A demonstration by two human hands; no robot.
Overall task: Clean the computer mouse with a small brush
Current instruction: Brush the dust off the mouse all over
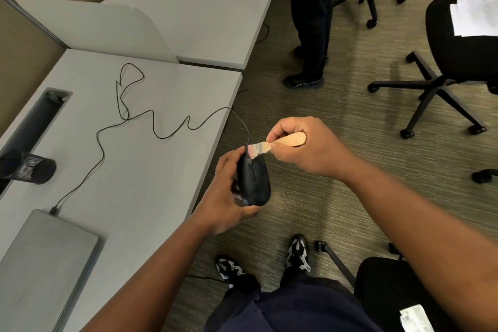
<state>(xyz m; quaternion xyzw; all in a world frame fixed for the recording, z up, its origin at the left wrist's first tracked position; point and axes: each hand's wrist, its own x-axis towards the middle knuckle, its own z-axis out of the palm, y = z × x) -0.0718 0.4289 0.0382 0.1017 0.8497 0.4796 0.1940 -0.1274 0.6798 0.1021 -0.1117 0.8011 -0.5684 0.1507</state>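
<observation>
Our left hand (223, 197) fingers clamp the mouse (254, 180) just off the counter (151, 170) edge; right hand (304, 148) fingers pinch the brush (277, 143), bristles touching the mouse's front.

- You are looking down on a pale grey desk (151, 178), your landmark here.
- Behind the desk stands a rounded grey divider panel (107, 27), with a second grey desk (204, 5) beyond it.
- Right of the desk, striped olive-brown carpet (310, 143) covers the floor.
- Further right of the desk stand black swivel chairs (458, 62) on castors.
</observation>
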